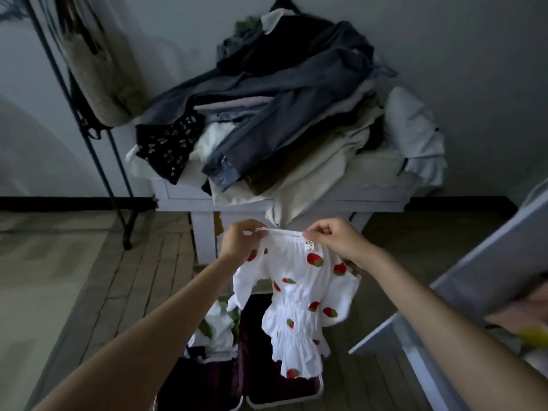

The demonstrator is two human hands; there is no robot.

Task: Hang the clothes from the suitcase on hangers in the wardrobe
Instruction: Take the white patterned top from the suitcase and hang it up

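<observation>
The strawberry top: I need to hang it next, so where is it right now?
The strawberry top is at lower centre, held up by its elastic edge between the left hand and right hand, above the open suitcase.

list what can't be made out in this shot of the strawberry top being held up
- Suitcase, head view: contents mostly hidden behind the strawberry top and forearms; near end cut off by the bottom edge.
- Label on the top: too small to read.
- Wardrobe: interior blurred, cut off at the right edge.
- No hanger visible; left hand and right hand hold only the neckline.
</observation>
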